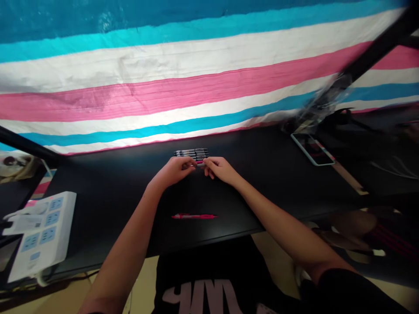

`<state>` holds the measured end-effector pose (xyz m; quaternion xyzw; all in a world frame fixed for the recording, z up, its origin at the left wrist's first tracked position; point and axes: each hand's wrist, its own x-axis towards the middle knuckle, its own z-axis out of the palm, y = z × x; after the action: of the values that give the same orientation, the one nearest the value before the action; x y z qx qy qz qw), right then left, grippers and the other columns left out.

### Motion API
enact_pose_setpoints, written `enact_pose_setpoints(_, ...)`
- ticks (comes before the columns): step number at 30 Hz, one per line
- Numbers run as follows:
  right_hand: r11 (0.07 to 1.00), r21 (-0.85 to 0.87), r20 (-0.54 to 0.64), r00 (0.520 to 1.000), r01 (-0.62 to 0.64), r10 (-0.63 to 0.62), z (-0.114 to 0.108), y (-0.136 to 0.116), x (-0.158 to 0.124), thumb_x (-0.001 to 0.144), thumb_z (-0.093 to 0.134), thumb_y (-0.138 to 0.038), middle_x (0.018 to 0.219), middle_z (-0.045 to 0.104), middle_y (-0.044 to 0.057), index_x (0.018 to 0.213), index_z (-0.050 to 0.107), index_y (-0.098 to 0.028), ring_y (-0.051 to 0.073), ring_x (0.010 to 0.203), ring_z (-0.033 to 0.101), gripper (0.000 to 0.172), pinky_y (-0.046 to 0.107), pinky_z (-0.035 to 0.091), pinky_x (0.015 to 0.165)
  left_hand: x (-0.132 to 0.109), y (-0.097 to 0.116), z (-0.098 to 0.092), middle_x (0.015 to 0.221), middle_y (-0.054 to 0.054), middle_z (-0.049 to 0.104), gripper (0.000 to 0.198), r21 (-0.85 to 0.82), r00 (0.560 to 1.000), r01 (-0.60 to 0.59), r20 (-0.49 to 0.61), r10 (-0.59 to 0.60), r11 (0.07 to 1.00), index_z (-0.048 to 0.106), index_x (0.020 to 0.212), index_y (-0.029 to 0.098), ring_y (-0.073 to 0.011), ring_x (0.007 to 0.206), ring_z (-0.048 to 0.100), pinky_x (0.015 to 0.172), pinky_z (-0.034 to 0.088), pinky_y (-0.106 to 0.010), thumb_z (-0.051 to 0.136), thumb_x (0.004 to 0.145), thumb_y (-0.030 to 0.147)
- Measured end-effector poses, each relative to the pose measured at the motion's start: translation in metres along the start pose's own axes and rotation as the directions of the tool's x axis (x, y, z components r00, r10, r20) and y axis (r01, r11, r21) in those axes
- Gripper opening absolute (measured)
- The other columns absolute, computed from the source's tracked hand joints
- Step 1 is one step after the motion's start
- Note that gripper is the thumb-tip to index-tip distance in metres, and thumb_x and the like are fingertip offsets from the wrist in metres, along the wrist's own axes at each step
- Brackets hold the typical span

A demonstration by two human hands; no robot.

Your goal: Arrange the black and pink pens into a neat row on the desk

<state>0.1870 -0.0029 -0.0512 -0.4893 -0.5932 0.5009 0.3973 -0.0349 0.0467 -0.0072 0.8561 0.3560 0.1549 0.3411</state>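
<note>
Both my hands meet at the middle of a black table [114,187]. My left hand [175,170] and my right hand [220,169] are closed in pinches on the two ends of a pink pen [198,164], held level just above the table. Right behind the held pen lies a row of several pens [192,153] side by side. Another pink pen [194,216] lies alone on the table nearer to me, between my forearms.
A white power strip [41,235] sits on the table's left front corner. A phone [312,149] lies at the right, beside a black slanted bar [376,48] and dark clutter. A striped pink, white and blue cloth [196,78] hangs behind the table.
</note>
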Motion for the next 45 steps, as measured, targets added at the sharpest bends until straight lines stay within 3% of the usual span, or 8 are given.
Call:
enact_pose_setpoints(6,0.991,-0.007,-0.072,0.988,0.136,-0.137,0.003,0.003,0.001,0.077,0.078,-0.04,0.096,0.069,0.003,0.097,0.061,-0.02,0.013,0.069,0.059,0.034,0.026,0.046,0.064,-0.001,0.0,-0.002,0.079,-0.003,0.07,0.022,0.041,0.999,0.015,0.045,-0.017,0.999,0.074,0.103,0.018,-0.0166,0.072,0.061,0.069,0.044,-0.029,0.057,0.093,0.028)
enact_pose_setpoints(12,0.995,-0.083,-0.011,0.999,0.05,-0.051,0.0,0.003,0.0,0.093,0.058,-0.049,0.067,0.063,0.0,0.083,0.063,-0.018,0.012,0.054,0.052,0.032,0.027,0.041,0.058,0.0,0.0,0.003,0.075,0.0,0.063,0.021,0.028,0.999,0.005,0.039,-0.006,1.0,0.071,0.104,0.019,-0.0141,0.065,0.055,0.065,0.041,-0.027,0.057,0.091,0.028)
enact_pose_setpoints(18,0.978,-0.045,-0.131,0.97,0.203,-0.207,0.0,-0.002,-0.001,0.081,0.066,-0.029,0.09,0.061,0.002,0.084,0.06,-0.02,0.013,0.07,0.054,0.012,0.028,0.043,0.065,-0.001,0.0,0.0,0.067,0.002,0.057,0.019,0.047,0.998,0.055,0.022,-0.056,0.997,0.069,0.102,0.019,-0.0135,0.06,0.051,0.061,0.037,-0.027,0.055,0.091,0.027)
enact_pose_setpoints(27,0.966,0.229,-0.256,0.965,0.116,-0.055,-0.005,-0.003,0.002,0.076,0.078,-0.044,0.07,0.058,-0.003,0.093,0.061,-0.021,0.012,0.061,0.052,0.033,0.028,0.045,0.062,-0.003,-0.003,-0.006,0.066,0.001,0.055,0.027,0.053,0.998,0.067,-0.022,-0.066,0.996,0.069,0.09,0.02,-0.0137,0.061,0.048,0.06,0.035,-0.027,0.056,0.096,0.042)
enact_pose_setpoints(33,0.872,0.455,-0.401,0.916,0.179,0.021,-0.023,-0.009,0.005,0.076,0.075,-0.045,0.103,0.071,0.005,0.09,0.053,-0.024,0.018,0.085,0.069,0.033,0.028,0.048,0.064,-0.003,-0.004,-0.012,0.06,0.002,0.047,0.026,0.016,0.996,0.071,-0.057,-0.07,0.997,0.065,0.086,0.02,-0.0129,0.056,0.043,0.056,0.031,-0.027,0.055,0.096,0.041)
enact_pose_setpoints(36,0.839,0.512,-0.425,0.903,0.182,0.064,-0.029,-0.009,0.005,0.076,0.068,-0.036,0.088,0.069,0.002,0.093,0.052,-0.025,0.017,0.077,0.066,0.026,0.027,0.047,0.061,-0.004,-0.004,-0.012,0.061,0.002,0.048,0.025,0.018,0.995,0.073,-0.065,-0.071,0.997,0.065,0.086,0.02,-0.0128,0.057,0.043,0.057,0.031,-0.027,0.056,0.096,0.041)
enact_pose_setpoints(41,0.845,0.52,-0.256,0.967,0.12,0.02,-0.015,-0.006,0.004,0.078,0.055,-0.029,0.062,0.052,-0.005,0.096,0.054,-0.023,0.014,0.057,0.052,0.018,0.03,0.048,0.06,-0.003,-0.004,-0.008,0.062,0.002,0.05,0.025,0.024,0.995,0.066,-0.071,-0.064,0.998,0.066,0.087,0.019,-0.0127,0.058,0.044,0.058,0.033,-0.026,0.057,0.095,0.04)
enact_pose_setpoints(45,0.897,0.442,-0.064,0.998,0.021,0.008,0.0,-0.001,0.002,0.083,0.064,-0.035,0.054,0.037,-0.01,0.088,0.058,-0.021,0.009,0.047,0.035,0.016,0.03,0.045,0.059,-0.002,-0.003,-0.005,0.064,0.001,0.053,0.025,0.044,0.998,0.052,-0.044,-0.05,0.998,0.07,0.095,0.018,-0.0129,0.058,0.047,0.058,0.034,-0.026,0.056,0.096,0.039)
